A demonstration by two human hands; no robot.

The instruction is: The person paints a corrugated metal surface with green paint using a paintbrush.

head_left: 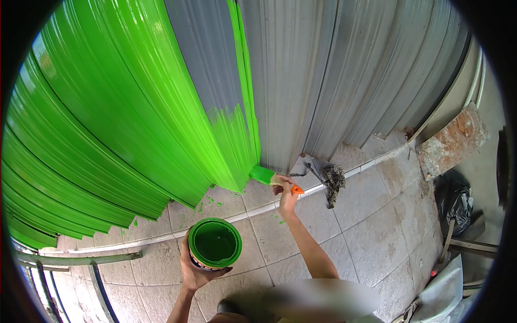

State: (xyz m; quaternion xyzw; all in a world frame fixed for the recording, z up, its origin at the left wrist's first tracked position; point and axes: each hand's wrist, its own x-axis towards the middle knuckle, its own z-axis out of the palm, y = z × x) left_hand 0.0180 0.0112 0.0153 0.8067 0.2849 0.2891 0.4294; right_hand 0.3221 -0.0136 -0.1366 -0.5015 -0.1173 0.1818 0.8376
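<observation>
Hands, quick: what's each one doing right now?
Left hand: closed around the paint can, holding it up.
Right hand: closed on the paintbrush, bristles at the foot of the metal wall.

- No text, brand, number or sign can be read anywhere in the view.
- A label band is seen on the paint can (214, 243), but its print is too small to be read.
</observation>
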